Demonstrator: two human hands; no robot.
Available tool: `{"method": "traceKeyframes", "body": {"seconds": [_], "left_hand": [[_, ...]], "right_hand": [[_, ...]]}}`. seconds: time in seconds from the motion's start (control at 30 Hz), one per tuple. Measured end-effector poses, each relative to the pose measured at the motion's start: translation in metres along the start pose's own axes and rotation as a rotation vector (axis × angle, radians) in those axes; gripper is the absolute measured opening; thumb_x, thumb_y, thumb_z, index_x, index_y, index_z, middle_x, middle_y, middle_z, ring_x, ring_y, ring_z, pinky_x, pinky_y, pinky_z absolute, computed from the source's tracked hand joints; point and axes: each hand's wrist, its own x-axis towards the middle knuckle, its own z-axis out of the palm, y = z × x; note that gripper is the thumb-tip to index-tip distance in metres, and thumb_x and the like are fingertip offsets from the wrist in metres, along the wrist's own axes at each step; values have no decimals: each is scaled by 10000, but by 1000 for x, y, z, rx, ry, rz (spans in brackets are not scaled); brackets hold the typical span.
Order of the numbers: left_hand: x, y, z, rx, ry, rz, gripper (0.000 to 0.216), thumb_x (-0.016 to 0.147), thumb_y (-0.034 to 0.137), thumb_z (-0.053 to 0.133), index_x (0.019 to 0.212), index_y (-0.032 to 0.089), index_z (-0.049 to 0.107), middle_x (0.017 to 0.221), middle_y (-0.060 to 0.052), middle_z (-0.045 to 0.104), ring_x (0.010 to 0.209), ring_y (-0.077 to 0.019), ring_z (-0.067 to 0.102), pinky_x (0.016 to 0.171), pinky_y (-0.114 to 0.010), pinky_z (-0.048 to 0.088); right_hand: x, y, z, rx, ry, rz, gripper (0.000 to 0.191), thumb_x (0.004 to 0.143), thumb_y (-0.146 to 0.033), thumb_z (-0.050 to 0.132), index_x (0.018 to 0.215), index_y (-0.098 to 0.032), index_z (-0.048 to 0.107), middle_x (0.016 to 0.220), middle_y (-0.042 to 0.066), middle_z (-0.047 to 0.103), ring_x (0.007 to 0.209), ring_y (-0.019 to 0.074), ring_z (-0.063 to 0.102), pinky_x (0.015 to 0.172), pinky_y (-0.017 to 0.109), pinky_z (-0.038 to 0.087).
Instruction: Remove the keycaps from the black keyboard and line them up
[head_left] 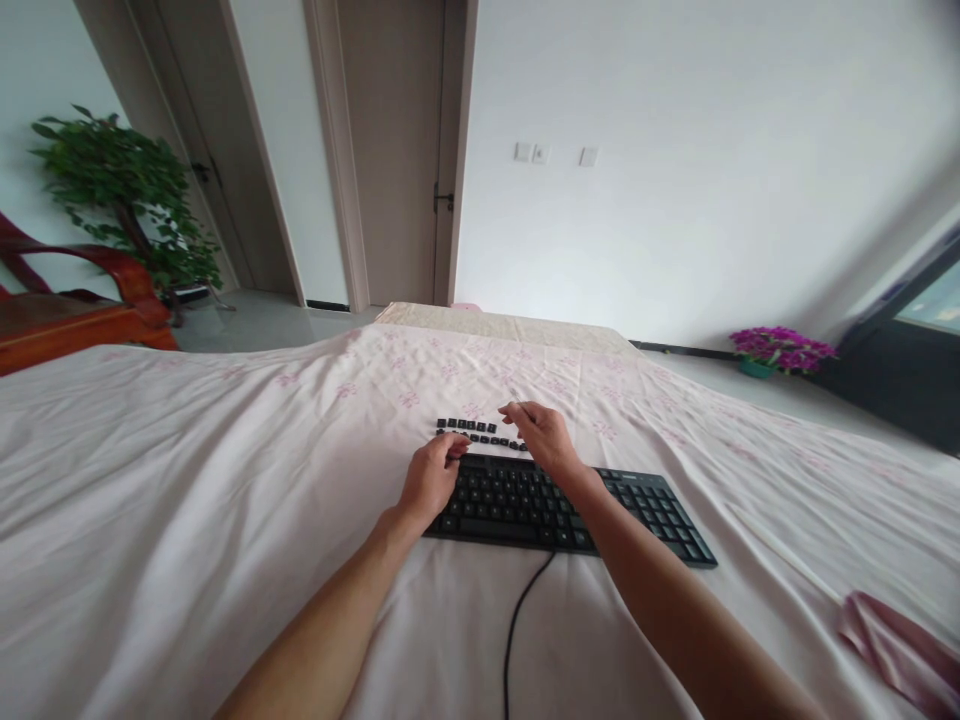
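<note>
Keycaps (pixel 472 428) lie loose in two short rows on the bed (pixel 187 500), just past the far left edge of the keyboard (pixel 645 505) at its 12 o'clock. The black keyboard sits on the pink flowered sheet near the middle of the view, its right end angled toward 4 o'clock, and its cable (pixel 517 610) runs off toward 6 o'clock. The left hand (pixel 431 480) rests on the keyboard's left part with fingers curled down onto the far row of keys; whether it grips a key cannot be told. The right hand (pixel 544 435) reaches over the keyboard's far edge to the right end of the keycap rows, fingers loosely bent and thumb close to forefinger, too small to tell if a cap is pinched between them. A folded pink cloth (pixel 892 650) lies on the sheet at 4 o'clock, well apart. Beyond the bed: a leafy plant (pixel 120 190) and a red wooden chair (pixel 75 310) at 10 o'clock, a door (pixel 394 150) at 12, and purple flowers (pixel 780 350) at 2 o'clock.
</note>
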Motion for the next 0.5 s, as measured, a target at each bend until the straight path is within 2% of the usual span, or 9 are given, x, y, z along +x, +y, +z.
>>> {"method": "traceKeyframes", "body": {"seconds": [0.13, 0.27, 0.4, 0.5], "left_hand": [[0, -3, 0, 17, 24, 24, 464, 678, -73, 438, 989, 210, 632, 942, -6, 679, 841, -114, 625, 796, -246, 510], [-1, 0, -1, 33, 38, 5, 371, 707, 13, 537, 1003, 217, 628, 954, -13, 662, 773, -118, 609, 740, -251, 514], [-2, 2, -3, 35, 46, 3, 336, 728, 78, 571, 1030, 218, 618, 971, -17, 641, 695, -99, 587, 750, -257, 506], [-2, 2, -4, 42, 45, -6, 352, 724, 63, 545, 1031, 221, 617, 961, -15, 633, 699, -95, 583, 751, -245, 495]], "right_hand": [[-19, -3, 3, 395, 27, 70, 518, 871, -589, 418, 900, -166, 714, 758, 65, 670, 559, 129, 506, 505, 249, 373], [-29, 1, 7, 670, 95, 124, 573, 869, -637, 365, 894, -183, 713, 768, 79, 664, 587, 145, 519, 494, 257, 375], [-36, 8, 7, 653, 101, 122, 618, 899, -628, 285, 870, -197, 727, 803, 82, 671, 698, 175, 555, 593, 286, 429], [-40, 11, 5, 530, 110, 119, 636, 914, -614, 248, 848, -209, 734, 757, 62, 646, 672, 165, 523, 557, 271, 396]]}}
